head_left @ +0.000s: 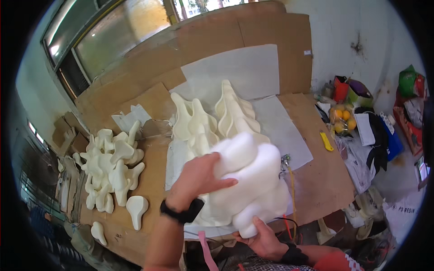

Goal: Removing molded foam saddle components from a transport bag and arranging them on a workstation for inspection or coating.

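Spread across the brown cardboard-covered worktable [316, 180]: grey-white paper sheets [244, 72], and at centre a tall cluster of cream-white moulded foam forms [212, 119], standing upright. Heaped at the left edge of the table, well apart from the hands: a pile of small white paddle-shaped castings [110, 169]. Off to the right, a yellow utility knife [326, 141] and a clutter of bags and fruit.

Held up in front of the standing cluster, above the near table edge: a big, lumpy, matte white foam casting of rounded lobes [253, 180]. Probably light for its bulk, stiff, likely easy to dent or chip at thin edges, and not slippery, judging by the dull surface. Best gripped around the thick lobes, not the thin skirt below.

Left hand [199, 178], black band at the wrist, pressed flat on the upper left side, fingers spread over a lobe. Right hand [262, 239] cupped under the lower lobe, thumb up against it. Casting clamped between both palms, tilted.
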Demonstrator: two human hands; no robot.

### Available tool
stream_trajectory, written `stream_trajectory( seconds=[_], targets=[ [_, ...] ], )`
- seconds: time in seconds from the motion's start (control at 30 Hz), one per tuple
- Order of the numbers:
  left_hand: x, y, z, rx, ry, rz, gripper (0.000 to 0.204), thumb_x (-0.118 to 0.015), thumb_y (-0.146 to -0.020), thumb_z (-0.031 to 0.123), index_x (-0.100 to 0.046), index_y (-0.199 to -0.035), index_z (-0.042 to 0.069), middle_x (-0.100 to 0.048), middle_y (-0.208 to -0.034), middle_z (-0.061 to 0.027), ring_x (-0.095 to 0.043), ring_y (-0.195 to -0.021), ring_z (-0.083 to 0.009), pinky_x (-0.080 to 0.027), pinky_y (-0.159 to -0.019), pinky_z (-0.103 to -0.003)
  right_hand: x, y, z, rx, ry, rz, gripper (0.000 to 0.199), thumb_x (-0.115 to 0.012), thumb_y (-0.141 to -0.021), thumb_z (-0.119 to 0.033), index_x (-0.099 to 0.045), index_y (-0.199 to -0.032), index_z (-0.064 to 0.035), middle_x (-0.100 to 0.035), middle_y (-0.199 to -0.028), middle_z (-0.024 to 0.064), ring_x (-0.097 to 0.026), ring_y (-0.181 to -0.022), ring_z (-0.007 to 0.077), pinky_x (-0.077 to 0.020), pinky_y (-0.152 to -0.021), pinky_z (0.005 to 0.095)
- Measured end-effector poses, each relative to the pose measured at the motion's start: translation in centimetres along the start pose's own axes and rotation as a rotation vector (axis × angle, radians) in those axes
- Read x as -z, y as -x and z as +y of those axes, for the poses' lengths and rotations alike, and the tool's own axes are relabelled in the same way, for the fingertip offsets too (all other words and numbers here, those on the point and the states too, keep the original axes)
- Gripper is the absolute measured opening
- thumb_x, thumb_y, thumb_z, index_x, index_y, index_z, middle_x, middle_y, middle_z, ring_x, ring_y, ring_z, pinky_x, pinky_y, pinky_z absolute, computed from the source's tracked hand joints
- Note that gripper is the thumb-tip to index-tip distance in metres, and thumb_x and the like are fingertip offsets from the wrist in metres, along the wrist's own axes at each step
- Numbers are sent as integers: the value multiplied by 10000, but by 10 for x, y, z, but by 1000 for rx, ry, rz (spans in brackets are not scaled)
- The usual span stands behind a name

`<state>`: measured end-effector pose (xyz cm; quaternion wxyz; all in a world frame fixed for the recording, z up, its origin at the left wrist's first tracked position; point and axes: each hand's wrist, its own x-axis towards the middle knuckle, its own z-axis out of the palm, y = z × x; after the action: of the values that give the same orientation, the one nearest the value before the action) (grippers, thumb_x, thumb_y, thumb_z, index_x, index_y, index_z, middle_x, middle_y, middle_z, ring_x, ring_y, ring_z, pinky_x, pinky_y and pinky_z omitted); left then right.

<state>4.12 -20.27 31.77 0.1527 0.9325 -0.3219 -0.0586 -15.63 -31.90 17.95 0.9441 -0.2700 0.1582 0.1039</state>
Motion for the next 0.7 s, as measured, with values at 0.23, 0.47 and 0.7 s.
stream_trajectory(
  seconds=[0.23, 0.47, 0.7],
  targets=[
    [-74, -92, -27, 99, 279, 61, 697, -719, -746, 431, -524, -1232, -29, -584, -1184, -223, -557, -1106, -343, -438, -944, -377, 106, -37, -44, -250, 139, 70, 599, -339, -977, -506, -486, -1204, 29, -622, -1012, 173, -645, -890, 271, -540, -740, 380],
    [-170, -22, -16, -138, 743, -43, 1015, -820, -673, 379, -262, -1406, -48, -383, -1403, -220, -372, -1306, -322, -305, -1075, -383, 127, -74, -129, -189, 1089, -130, 275, -525, -940, -243, -640, -921, 7, -654, -770, 80, -646, -682, 140, -525, -593, 255],
    [-213, 2, -9, 240, 565, 114, 621, -641, -843, 360, -437, -1293, -17, -483, -1288, -227, -508, -1153, -362, -409, -967, -382, 323, -184, -242, 903, 1155, 801, 193, -620, -840, -134, -598, -956, 18, -659, -826, 110, -634, -782, 191, -495, -686, 298]
  ],
)
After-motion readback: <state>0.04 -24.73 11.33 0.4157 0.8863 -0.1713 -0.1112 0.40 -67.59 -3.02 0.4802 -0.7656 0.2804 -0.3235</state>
